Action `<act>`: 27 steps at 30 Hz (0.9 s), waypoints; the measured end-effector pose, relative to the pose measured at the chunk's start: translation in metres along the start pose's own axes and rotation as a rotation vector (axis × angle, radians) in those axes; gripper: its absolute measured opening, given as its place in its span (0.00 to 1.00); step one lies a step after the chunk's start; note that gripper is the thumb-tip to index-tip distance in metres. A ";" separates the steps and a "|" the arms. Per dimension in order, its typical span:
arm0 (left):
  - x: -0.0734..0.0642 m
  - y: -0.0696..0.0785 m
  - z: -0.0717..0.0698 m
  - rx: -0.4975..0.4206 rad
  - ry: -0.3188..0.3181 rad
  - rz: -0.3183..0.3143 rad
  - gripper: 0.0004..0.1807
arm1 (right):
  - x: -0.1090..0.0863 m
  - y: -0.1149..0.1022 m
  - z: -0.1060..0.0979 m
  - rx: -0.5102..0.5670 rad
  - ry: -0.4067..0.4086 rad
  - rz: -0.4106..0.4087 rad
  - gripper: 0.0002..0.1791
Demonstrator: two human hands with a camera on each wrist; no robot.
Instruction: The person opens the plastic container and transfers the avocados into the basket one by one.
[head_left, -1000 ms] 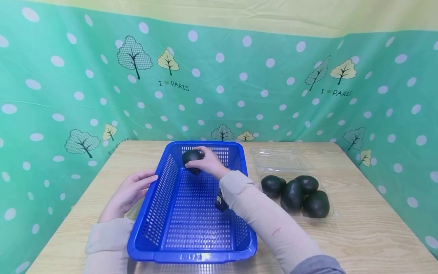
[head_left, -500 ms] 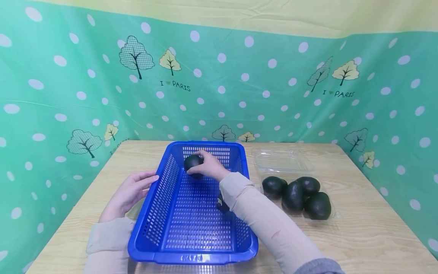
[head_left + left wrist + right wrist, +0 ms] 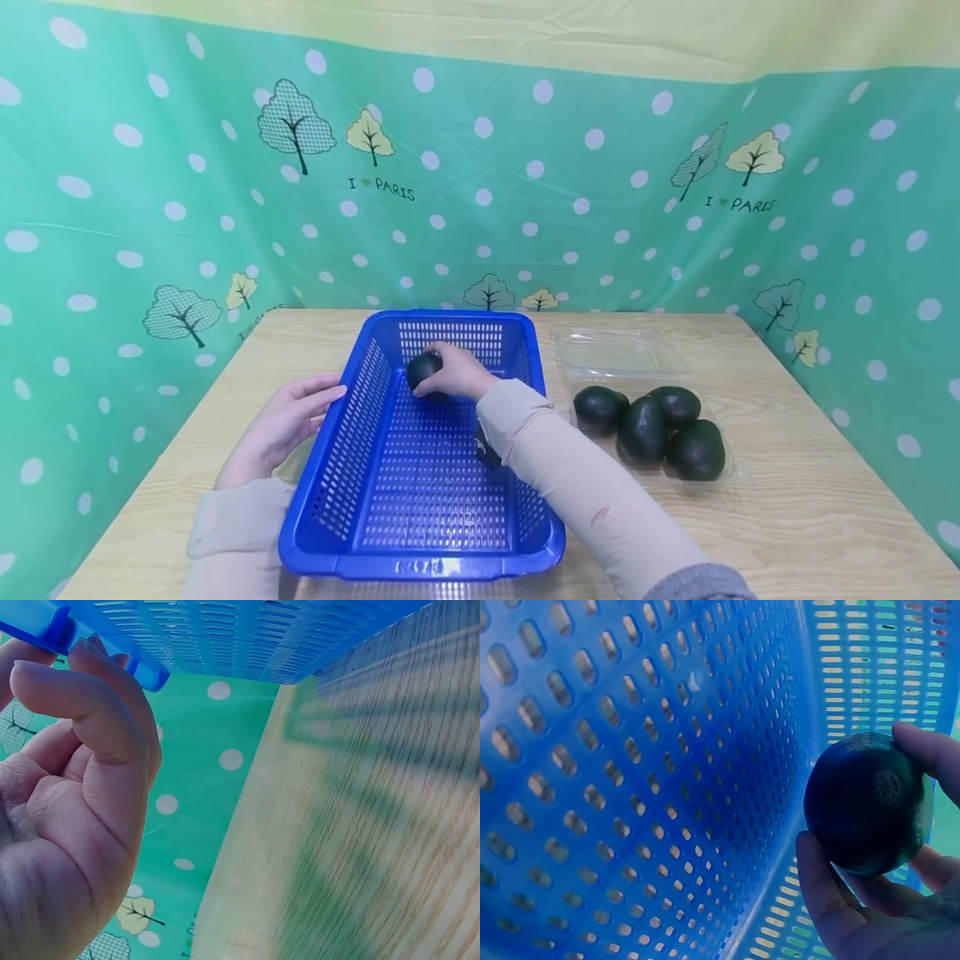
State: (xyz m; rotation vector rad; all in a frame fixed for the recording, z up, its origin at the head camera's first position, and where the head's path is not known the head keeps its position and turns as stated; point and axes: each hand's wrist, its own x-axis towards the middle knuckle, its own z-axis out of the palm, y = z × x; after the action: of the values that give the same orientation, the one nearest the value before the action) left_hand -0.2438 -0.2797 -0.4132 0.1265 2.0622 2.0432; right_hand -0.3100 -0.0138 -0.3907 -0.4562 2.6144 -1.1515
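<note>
A blue perforated plastic basket stands on the table in the head view. Inside it, towards the far left corner, my right hand grips a dark green avocado. The right wrist view shows this avocado between thumb and fingers, its pale stem scar facing the camera, near the basket's perforated walls. My left hand holds the basket's left rim; its bent fingers meet the rim in the left wrist view. Several more avocados lie together in a clear plastic container to the right.
The clear container's lid lies folded back behind those avocados. A small dark object with a pale mark shows beside my right sleeve, mostly hidden. A green polka-dot curtain hangs behind and around the wooden table.
My right hand has moved down and slightly towards me with the avocado, deeper into the basket. The left hand stays at the rim. The avocados in the container have not moved.
</note>
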 end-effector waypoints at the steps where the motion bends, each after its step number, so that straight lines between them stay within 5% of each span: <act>1: 0.000 0.000 0.000 0.002 0.000 -0.001 0.07 | 0.000 0.000 0.000 -0.001 -0.005 0.003 0.41; 27: 0.001 -0.003 0.000 -0.002 -0.007 0.003 0.08 | -0.003 0.002 0.003 -0.095 -0.046 0.033 0.41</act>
State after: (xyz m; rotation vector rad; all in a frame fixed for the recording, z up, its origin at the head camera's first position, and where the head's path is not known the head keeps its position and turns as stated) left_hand -0.2442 -0.2798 -0.4159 0.1360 2.0572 2.0432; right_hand -0.3062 -0.0139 -0.3940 -0.4503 2.6352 -0.9980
